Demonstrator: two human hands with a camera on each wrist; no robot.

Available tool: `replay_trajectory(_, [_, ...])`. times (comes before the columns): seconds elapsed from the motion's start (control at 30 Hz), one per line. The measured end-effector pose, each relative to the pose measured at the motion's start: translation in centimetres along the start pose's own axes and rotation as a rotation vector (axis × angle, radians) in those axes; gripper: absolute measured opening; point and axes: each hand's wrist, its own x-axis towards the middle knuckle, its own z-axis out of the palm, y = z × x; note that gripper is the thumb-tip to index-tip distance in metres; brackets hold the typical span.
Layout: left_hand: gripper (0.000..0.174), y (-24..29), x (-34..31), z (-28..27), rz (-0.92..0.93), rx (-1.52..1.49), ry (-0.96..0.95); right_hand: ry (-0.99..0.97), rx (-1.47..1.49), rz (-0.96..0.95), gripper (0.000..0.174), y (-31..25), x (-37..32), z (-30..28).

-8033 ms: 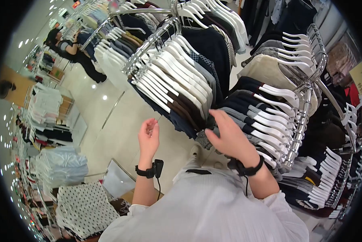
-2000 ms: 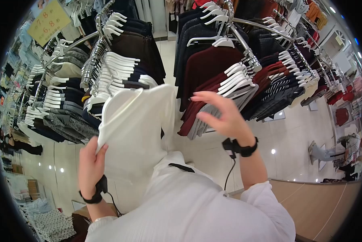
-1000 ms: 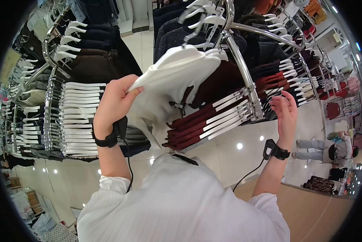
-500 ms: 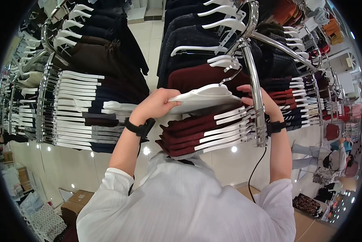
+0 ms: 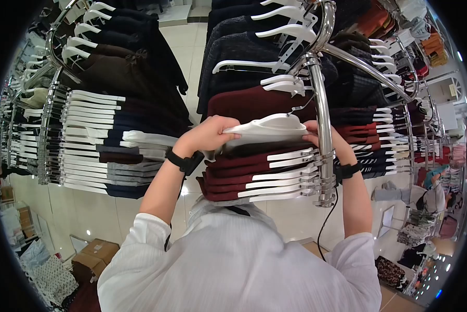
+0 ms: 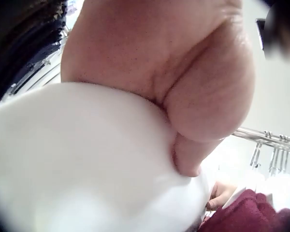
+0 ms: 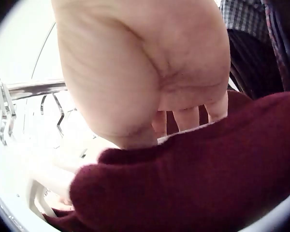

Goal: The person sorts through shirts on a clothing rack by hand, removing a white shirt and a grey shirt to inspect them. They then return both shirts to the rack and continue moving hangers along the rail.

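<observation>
A white top [image 5: 264, 134] on a white hanger [image 5: 281, 120] is stretched between my two hands, above a row of burgundy sweaters [image 5: 233, 174]. My left hand [image 5: 206, 137] pinches its left shoulder, thumb in front; the left wrist view shows the white cloth [image 6: 87, 159] filling the space below that hand. At the other shoulder, my right hand [image 5: 339, 147] pinches the top's edge, partly hidden behind the chrome rail [image 5: 323, 109]. The hanger's hook points up toward this rail. In the right wrist view burgundy knit [image 7: 198, 174] covers the lower part of the right fingers.
Dark sweaters [image 5: 231, 49] hang at the back of the same rack. To the left, another rack holds a packed row of white hangers [image 5: 88, 125]. A slanting chrome bar [image 5: 368, 70] reaches rightward. Cardboard boxes [image 5: 99, 252] sit on the floor at lower left.
Both hands began free at another rack. The left hand then carried the white top across to the burgundy sweaters. Over the last half second the right hand came round the rail and took its other shoulder.
</observation>
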Motion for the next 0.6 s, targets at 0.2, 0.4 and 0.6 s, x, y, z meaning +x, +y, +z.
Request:
replay_trajectory(0.2, [0.017,-1.5,3.4,1.8,0.029,0.102,-0.045,-0.075,-0.170,0.030,0.022,3.8,0.8,-1.7])
replay_trajectory(0.4, [0.019,2.8,7.7,1.6,0.043,0.292,-0.052,0.002,-0.034,0.150,0.028,1.7,-1.0,-3.3])
replay_trajectory(0.6, [0.017,1.1,7.3,-2.5,0.041,0.217,0.062,0.072,-0.104,-0.010,0.020,-2.1,0.9,-4.3])
